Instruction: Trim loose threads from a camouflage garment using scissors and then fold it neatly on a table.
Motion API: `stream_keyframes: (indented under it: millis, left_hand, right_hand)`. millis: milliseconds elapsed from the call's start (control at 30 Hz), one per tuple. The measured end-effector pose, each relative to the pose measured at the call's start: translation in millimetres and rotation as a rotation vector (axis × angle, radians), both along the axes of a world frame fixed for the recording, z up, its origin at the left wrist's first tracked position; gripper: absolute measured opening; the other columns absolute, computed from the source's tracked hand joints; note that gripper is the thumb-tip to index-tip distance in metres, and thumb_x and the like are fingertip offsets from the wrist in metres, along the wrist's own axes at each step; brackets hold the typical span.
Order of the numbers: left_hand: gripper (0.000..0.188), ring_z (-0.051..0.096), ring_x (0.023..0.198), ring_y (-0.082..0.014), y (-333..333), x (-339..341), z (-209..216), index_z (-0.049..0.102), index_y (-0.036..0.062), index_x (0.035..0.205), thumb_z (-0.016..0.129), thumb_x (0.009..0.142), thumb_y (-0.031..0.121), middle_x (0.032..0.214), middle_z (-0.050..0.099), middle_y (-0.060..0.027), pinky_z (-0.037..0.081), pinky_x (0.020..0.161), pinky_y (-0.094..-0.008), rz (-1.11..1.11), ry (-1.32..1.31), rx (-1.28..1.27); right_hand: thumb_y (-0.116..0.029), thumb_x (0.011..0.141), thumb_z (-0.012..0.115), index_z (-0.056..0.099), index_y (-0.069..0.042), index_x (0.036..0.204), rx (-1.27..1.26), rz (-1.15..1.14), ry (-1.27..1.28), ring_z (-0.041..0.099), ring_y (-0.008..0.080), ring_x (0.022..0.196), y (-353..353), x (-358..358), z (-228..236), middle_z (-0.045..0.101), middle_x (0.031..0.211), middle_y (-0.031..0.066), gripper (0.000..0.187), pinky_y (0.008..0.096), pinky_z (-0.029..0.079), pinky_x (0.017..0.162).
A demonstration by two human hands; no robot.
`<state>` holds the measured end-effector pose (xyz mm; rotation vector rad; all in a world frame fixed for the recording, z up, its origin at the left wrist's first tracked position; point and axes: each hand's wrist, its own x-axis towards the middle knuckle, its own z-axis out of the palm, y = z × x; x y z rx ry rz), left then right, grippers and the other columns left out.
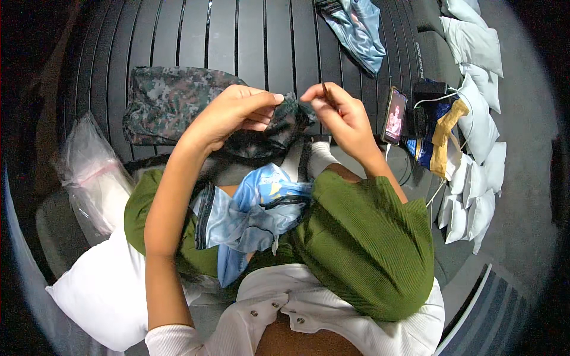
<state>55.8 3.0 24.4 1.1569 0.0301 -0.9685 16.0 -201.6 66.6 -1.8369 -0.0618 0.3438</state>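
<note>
Over a camouflage cloth bundle, my left hand is closed in a pinch, thumb against forefinger. Whatever lies between those fingertips is too small to make out. My right hand is level with it, a short gap to the right, fingers curled around a thin dark object whose tip shows above the forefinger. Its kind is hidden by the fingers. The camouflage cloth lies crumpled along the near edge of a slatted dark table. A light-blue patterned cloth piece with dark edging rests across my lap.
Another blue cloth piece lies at the table's far right. A phone with a lit screen and cable stands at right, beside a blue-and-yellow package. Several pale pillow-like packets line the right side. A clear plastic bag is at left.
</note>
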Motion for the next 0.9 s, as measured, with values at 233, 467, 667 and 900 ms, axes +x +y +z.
stream_keyframes:
  millis: [233,467,667,900]
  left_hand:
    - [0.025,0.05,0.055,-0.003,-5,-5,4,0.058,0.0084,0.067,0.06,0.08,0.029,0.065,0.054,0.0037,0.045,0.054,-0.0169,0.037,0.05,-0.001]
    - [0.023,0.049,0.055,-0.0022,-13,-10,4,0.058,0.0079,0.068,0.059,0.081,0.027,0.065,0.054,0.0041,0.044,0.054,-0.0166,0.078,0.049,-0.015]
    - [0.023,0.048,0.054,-0.0018,-13,-10,1,0.057,0.0087,0.067,0.059,0.081,0.026,0.064,0.053,0.0051,0.043,0.054,-0.0168,0.064,0.043,-0.035]
    - [0.022,0.046,0.053,-0.0019,-14,-9,5,0.054,0.0104,0.067,0.058,0.083,0.025,0.061,0.047,0.0062,0.042,0.05,-0.0167,0.088,0.028,-0.008]
  right_hand:
    - [-0.003,0.069,0.069,0.061,-0.004,0.085,-0.306,0.152,-0.507,0.041,0.0061,0.046,14,-1,-1,0.047,0.056,0.0015,0.018,0.0205,0.034,0.045]
    - [-0.003,0.072,0.066,0.058,-0.003,0.082,-0.458,0.207,-0.802,0.056,0.0172,0.052,6,7,-16,0.06,0.067,0.0069,0.013,0.0246,0.044,0.048]
    - [-0.005,0.081,0.058,0.055,0.0,0.087,-0.281,0.086,-0.423,0.052,0.0071,0.061,8,0,-17,0.058,0.071,0.0033,0.008,0.021,0.041,0.055]
    - [-0.005,0.084,0.053,0.054,0.0,0.087,-0.004,-0.06,-0.128,0.038,0.0001,0.06,6,1,-16,0.046,0.067,-0.0037,0.006,0.0157,0.03,0.053]
